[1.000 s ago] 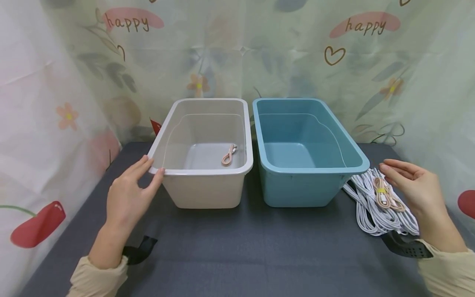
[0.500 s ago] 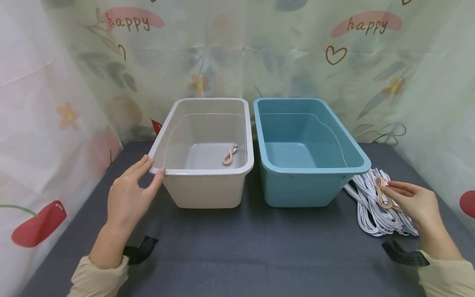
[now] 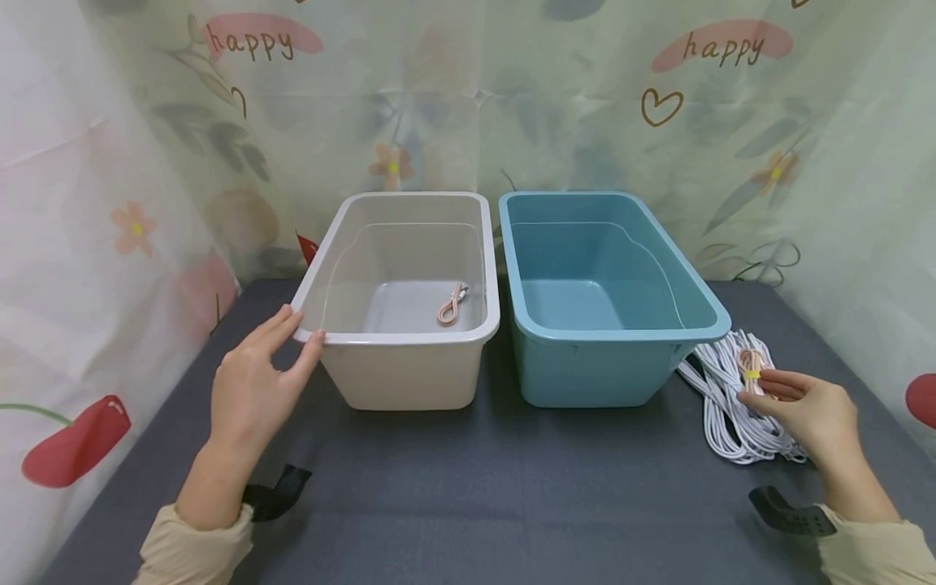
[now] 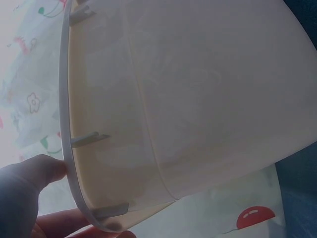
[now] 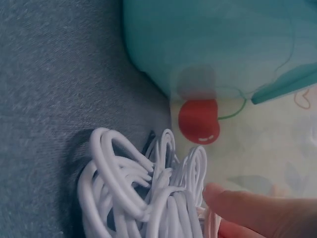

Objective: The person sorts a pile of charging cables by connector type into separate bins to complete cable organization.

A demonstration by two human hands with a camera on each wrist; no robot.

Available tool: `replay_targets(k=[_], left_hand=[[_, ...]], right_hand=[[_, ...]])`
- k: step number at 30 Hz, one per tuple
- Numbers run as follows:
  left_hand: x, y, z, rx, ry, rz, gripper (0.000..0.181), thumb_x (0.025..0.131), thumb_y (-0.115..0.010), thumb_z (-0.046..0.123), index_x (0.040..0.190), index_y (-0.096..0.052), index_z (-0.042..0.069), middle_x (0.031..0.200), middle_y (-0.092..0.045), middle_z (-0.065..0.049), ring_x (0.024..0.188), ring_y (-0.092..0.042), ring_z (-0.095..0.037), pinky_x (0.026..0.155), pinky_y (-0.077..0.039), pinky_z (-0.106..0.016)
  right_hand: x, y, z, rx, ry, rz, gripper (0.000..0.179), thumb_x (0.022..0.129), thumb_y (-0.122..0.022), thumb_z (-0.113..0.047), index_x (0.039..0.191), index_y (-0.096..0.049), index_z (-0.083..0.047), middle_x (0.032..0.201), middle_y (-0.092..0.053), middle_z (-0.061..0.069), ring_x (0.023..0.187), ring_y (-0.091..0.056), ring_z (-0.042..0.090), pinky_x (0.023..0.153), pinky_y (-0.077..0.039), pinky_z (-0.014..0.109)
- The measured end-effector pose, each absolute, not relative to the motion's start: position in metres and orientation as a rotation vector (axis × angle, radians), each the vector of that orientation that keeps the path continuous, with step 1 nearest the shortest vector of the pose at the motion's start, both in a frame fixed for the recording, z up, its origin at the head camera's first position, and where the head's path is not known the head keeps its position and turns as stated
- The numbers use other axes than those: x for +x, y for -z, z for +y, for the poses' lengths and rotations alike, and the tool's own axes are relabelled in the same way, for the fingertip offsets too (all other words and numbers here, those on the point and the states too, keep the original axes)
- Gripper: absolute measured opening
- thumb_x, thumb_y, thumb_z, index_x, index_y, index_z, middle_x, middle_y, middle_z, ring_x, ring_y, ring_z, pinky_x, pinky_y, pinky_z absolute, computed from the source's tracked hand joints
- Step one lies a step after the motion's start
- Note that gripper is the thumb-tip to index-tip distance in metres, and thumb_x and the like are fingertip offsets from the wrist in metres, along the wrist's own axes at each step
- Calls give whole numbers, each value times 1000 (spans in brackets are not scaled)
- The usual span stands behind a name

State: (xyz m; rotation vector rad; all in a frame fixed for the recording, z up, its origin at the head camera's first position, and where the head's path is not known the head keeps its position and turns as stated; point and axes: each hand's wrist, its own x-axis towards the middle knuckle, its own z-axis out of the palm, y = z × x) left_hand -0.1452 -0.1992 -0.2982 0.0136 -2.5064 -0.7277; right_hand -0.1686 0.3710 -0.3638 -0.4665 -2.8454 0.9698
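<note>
A beige plastic bin [image 3: 409, 370] stands left of a blue plastic bin [image 3: 585, 370]. My left hand [image 3: 256, 390] holds the beige bin's near left corner, thumb on the front rim and fingers along the left side; the left wrist view shows the thumb [image 4: 49, 168] against the rim. One small peach cable coil [image 3: 448, 311] lies inside the beige bin. My right hand [image 3: 812, 410] pinches another peach cable coil [image 3: 750, 359], bound with a yellow tie, at the top of a pile of white cables [image 3: 738, 435]. Its lower part is hidden behind the fingers.
A dark grey cloth [image 3: 512, 496] covers the table. Patterned curtains [image 3: 439, 97] hang close behind both bins and along the sides. The white cable pile sits right against the blue bin's near right corner. Black wrist straps [image 3: 790, 513] show at both cuffs.
My right hand has come down from above the cable pile and slightly left onto the peach coil, taking hold of it. My left hand has stayed at the beige bin's corner.
</note>
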Motion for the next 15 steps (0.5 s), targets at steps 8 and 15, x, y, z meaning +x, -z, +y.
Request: replay_targets(k=[8,15], left_hand=[[-145,298,-199,19,728,-2501,48,89,-61,33,128,-57,6,135,-53,-15,122,-51,-39,95,-44,-59],[-145,298,-198,15,730,-2500,47,89,-61,33,128,-57,6,135,-53,-15,122,-51,-40,95,-44,-59]], right_hand=[[-167,367,367,-336,-832,-2821,58,80,-73,-28,120,-56,11,113,-61,29,64,-32,-29,63,-37,16],[-164,367,368,-308,-786,-2802,47,85,-66,-24,115,-59,11,106,-64,30,63,-30,-30,63,-33,17]])
